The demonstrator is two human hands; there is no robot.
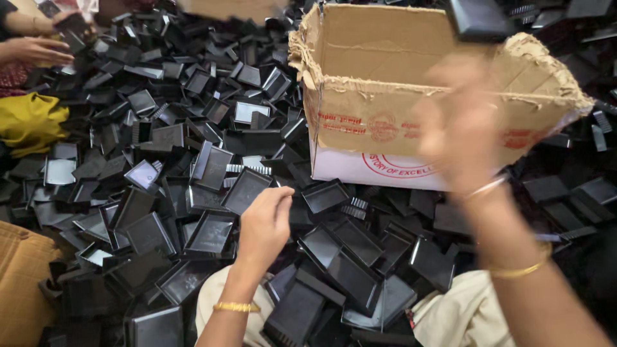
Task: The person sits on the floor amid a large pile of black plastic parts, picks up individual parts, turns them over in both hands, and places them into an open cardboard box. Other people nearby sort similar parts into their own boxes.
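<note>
My left hand [265, 225] reaches down into a large heap of black plastic tray-like parts [212, 170], fingers curled and pinching at the edge of one part near the middle. My right hand [459, 128] is raised in front of a torn cardboard box [385, 83] and is blurred by motion, fingers spread, nothing seen in it. A black plastic part [479, 19] hangs in the air above the box's far right rim, just above my right hand. Both wrists carry gold bangles.
The black parts cover the floor all round the box. At the top left another person's hands [38, 45] handle parts, beside a yellow cloth [29, 122]. An orange cloth [22, 283] lies at the lower left. My cream-clad knees [463, 315] are at the bottom.
</note>
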